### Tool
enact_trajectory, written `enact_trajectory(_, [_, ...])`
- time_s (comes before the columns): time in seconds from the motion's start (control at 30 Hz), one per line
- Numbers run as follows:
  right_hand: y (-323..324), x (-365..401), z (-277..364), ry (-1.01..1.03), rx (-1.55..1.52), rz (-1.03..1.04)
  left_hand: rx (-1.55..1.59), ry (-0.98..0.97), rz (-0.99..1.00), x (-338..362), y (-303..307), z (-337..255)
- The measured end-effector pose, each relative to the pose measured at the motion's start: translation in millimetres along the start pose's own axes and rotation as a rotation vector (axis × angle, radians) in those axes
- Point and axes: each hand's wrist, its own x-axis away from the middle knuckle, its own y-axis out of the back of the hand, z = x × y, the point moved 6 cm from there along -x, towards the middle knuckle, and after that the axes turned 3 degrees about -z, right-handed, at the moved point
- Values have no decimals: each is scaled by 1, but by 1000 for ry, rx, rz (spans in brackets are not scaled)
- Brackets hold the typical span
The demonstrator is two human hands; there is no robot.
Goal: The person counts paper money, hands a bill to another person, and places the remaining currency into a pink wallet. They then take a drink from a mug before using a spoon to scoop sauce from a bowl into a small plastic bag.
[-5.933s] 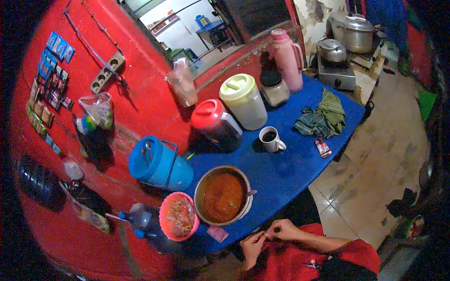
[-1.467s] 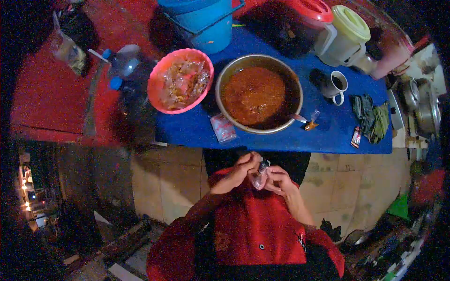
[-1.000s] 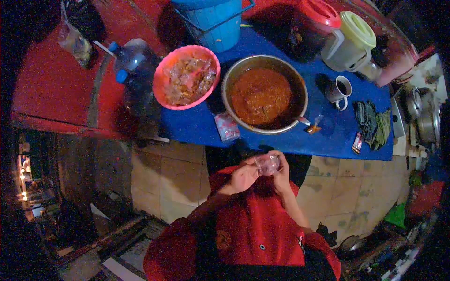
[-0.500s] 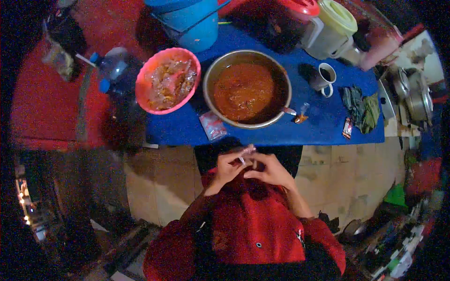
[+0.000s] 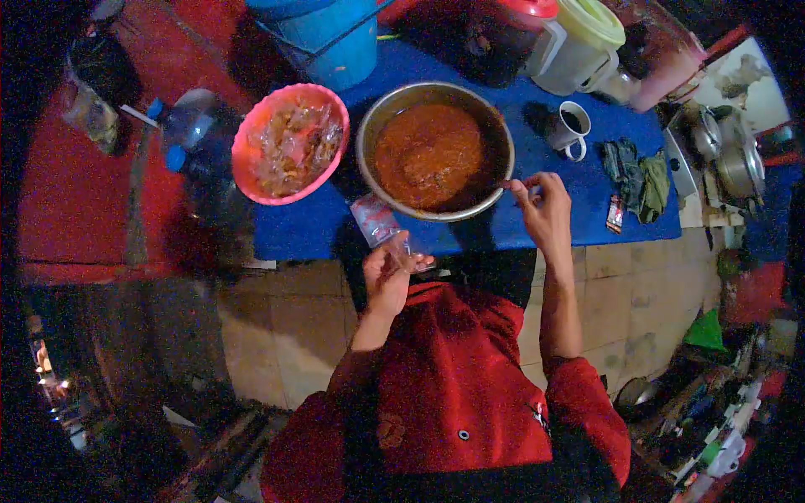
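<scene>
A metal bowl of reddish-orange sauce stands on the blue-covered table. At its right rim my right hand is closed, thumb and finger pinching the end of a spoon handle; the rest of the spoon is hidden. Just off the table's front edge, my left hand is closed round a small clear plastic bag. Beyond that hand lies a clear packet with red print. To the left, a pink bowl holds food under clear plastic.
A blue bucket and lidded pitchers stand at the back. On the right are a white mug of dark liquid, crumpled dark green cloth or plastic and a small sachet. Large bottles stand left.
My hands have parted. The right has moved up and right to the spoon handle at the bowl's rim; the left has shifted slightly left with the clear bag. The view has tilted slightly.
</scene>
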Motion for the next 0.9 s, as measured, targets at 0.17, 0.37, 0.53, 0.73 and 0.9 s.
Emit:
enact_trajectory(0.17, [-29,-15,11,-117,-394,94,227,-56,7,-16,2,-8])
enact_trajectory(0.37, [-81,-34,20,-108,-505,252,549,73,58,-24,-8,-13])
enact_trajectory(0.53, [-57,-58,37,-283,-638,229,446,-62,37,-39,-42,-36])
enact_trajectory(0.73, [-16,-67,78,-216,-684,209,-370,-34,-153,-56,-50,-41])
enact_trajectory(0.9, [-15,-36,104,-224,-730,349,-591,-216,-146,-65,-60,-39])
